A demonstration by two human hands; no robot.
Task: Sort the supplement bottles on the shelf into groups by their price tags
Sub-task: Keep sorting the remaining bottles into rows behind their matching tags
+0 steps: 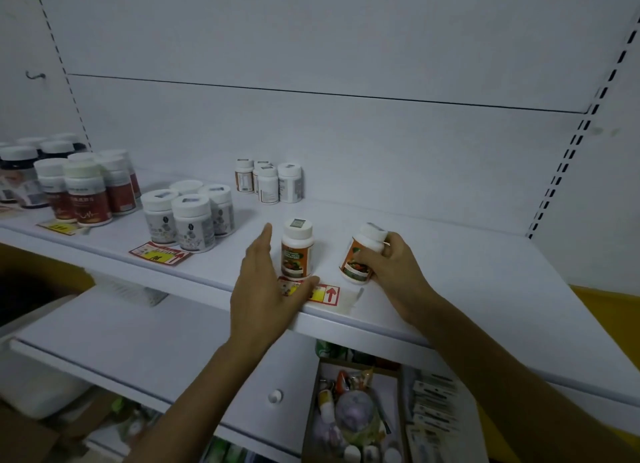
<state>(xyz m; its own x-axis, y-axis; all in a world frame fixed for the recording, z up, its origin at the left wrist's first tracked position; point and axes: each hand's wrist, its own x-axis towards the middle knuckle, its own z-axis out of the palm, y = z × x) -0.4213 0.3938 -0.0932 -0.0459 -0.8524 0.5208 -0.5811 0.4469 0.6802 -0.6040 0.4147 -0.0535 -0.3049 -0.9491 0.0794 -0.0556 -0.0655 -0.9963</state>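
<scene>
White shelf edge (398,325) under released left hand (263,289), right hand (396,268) fingers (390,246) grasping tilted bottle (354,268)

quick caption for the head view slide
Right hand grips a tilted orange-label bottle beside an upright bottle; open left hand over the price tag.

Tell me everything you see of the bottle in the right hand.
The bottle is white and plastic-looking, with a white cap bearing a sticker and an orange picture label. It is tilted, cap leaning right, base low near the front of the shelf; whether it touches is unclear. The right hand grips it, fingers curled round body and cap.
</scene>
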